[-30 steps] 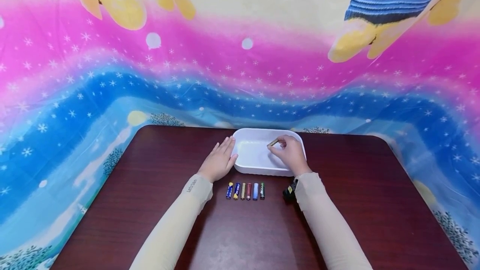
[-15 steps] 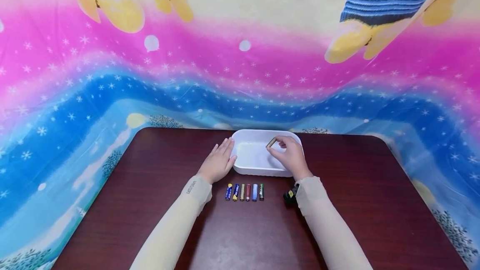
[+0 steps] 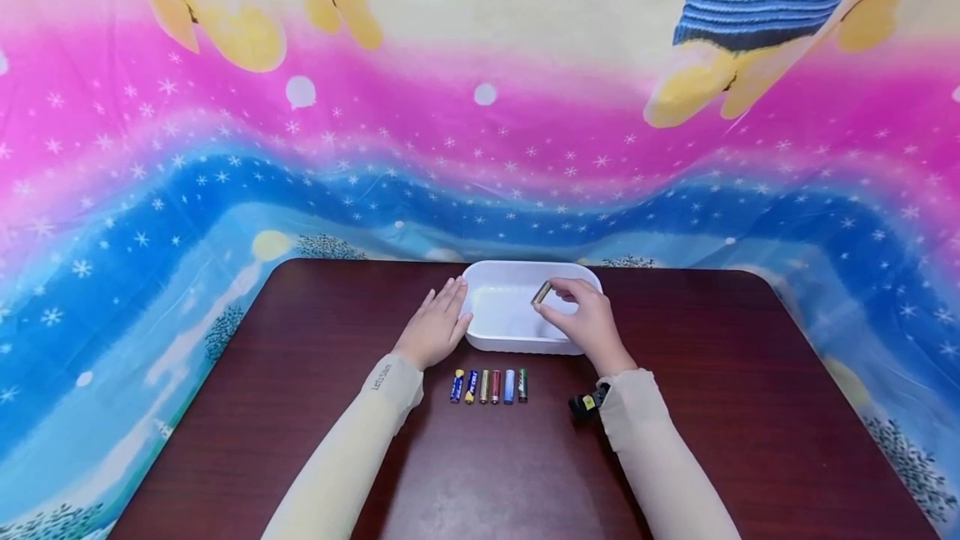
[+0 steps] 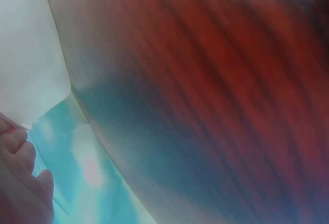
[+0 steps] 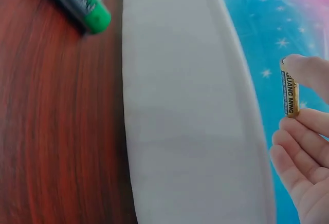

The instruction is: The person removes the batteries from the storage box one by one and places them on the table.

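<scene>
My right hand (image 3: 587, 319) pinches a gold and black battery (image 5: 289, 89) by its two ends, between thumb and fingers. In the head view that battery overlaps the inside of a white plastic tray (image 3: 532, 345). With fingers straight, my left hand (image 3: 433, 325) lies against the tray's left side. Just in front of the tray several batteries stand out in a row on the table: a blue and yellow battery (image 3: 457, 387) at the left end, a red battery (image 3: 496, 387) near the middle, a light blue battery (image 3: 509, 387), and a green-ended battery (image 3: 522, 386) at the right end.
The dark red-brown table (image 3: 300, 440) has its back edge close behind the tray. A patterned cloth backdrop (image 3: 480, 140) hangs around it. A black wrist camera (image 3: 585, 405) sits under the right sleeve, to the right of the battery row.
My right hand has drawn back slightly toward me and right, and the battery in it has turned steeper. The left hand stays against the tray, and the head view has shifted a little.
</scene>
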`<state>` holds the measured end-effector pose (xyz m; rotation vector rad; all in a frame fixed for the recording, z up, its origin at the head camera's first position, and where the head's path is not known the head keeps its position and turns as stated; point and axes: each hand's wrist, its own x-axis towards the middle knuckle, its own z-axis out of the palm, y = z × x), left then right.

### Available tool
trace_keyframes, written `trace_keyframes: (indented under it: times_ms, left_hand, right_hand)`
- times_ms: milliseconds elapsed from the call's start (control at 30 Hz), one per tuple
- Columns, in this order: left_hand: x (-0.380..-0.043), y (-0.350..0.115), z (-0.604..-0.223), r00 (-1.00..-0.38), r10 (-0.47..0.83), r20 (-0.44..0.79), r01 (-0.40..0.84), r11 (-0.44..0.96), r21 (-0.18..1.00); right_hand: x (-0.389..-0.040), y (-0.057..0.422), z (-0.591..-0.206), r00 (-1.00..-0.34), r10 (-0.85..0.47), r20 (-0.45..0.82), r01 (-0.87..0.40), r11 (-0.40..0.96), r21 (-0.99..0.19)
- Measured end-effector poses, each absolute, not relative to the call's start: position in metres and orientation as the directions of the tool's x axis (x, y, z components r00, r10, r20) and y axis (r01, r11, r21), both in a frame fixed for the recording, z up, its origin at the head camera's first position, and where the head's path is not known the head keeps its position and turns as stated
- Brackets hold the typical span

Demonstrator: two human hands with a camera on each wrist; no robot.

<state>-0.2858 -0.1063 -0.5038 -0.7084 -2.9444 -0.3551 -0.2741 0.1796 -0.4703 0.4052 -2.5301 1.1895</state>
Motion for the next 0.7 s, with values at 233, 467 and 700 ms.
trace_keyframes:
  times_ms: [233, 467, 700]
  left_hand:
    - [-0.286, -0.107, -0.505, -0.885, 0.441, 0.153, 0.464, 0.862, 0.205]
    - [-0.287, -0.107, -0.504, -0.886, 0.441, 0.141, 0.462, 0.864, 0.2]
    - [-0.285, -0.107, -0.503, -0.889, 0.437, 0.14, 0.457, 0.864, 0.21]
  right_hand:
    - [-0.261, 0.179, -0.467, -0.901, -0.121, 0.417, -0.403, 0.591, -0.699]
    - [-0.248, 0.181, -0.462, -0.902, -0.139, 0.409, -0.412, 0.562, -0.717]
    - [-0.236, 0.184, -0.461, -0.898, -0.168, 0.407, -0.43, 0.53, -0.731]
